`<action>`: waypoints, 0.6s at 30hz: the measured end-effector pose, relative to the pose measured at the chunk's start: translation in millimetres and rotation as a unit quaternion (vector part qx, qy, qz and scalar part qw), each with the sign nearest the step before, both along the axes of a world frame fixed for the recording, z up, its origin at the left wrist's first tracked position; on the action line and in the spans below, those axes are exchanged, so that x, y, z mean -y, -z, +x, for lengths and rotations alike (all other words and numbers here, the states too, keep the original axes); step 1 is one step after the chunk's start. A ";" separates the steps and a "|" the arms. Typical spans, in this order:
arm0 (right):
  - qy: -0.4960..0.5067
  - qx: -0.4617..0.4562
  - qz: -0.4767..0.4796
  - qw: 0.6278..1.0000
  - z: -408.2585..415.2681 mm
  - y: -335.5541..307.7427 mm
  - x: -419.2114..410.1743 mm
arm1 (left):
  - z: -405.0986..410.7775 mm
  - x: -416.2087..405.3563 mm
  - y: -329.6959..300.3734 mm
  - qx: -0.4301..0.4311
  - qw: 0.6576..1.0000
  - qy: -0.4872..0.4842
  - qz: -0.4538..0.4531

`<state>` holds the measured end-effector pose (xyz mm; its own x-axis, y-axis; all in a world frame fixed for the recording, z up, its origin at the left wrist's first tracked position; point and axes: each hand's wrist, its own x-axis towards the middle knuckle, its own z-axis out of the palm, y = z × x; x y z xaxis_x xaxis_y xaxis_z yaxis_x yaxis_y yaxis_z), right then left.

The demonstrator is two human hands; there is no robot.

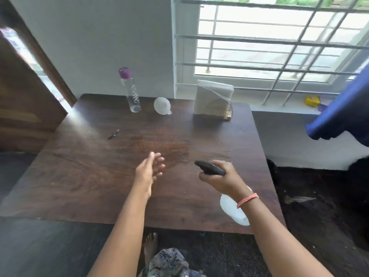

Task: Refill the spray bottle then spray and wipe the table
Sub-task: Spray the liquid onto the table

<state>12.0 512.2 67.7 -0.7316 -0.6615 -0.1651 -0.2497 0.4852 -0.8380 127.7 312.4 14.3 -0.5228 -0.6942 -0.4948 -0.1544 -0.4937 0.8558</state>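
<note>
The spray bottle [231, 204] is being gripped by the right hand [221, 179], nozzle aimed ahead over the table [99, 176]; spraying seems underway. The left hand [148, 172] is being held open, empty. Napkins [213, 98] beyond both hands are needed next for wiping.

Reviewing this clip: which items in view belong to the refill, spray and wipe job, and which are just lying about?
Job items: spray bottle gripped by the right hand; water bottle; funnel; napkin stack; table; left hand, free.

Lying about: small dark object on the table; yellow item on the sill; blue cloth.
</note>
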 end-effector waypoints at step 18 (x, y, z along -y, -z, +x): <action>-0.060 -0.068 -0.047 0.995 29.7 -0.5 123.2 | 63.2 121.4 -29.1 -0.052 0.964 -0.254 -0.065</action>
<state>41.7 389.0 68.3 -0.6575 -0.7534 -0.0040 -0.4153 0.3668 -0.8324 190.9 191.0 43.4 -0.1412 -0.9265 -0.3488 0.1687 -0.3696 0.9137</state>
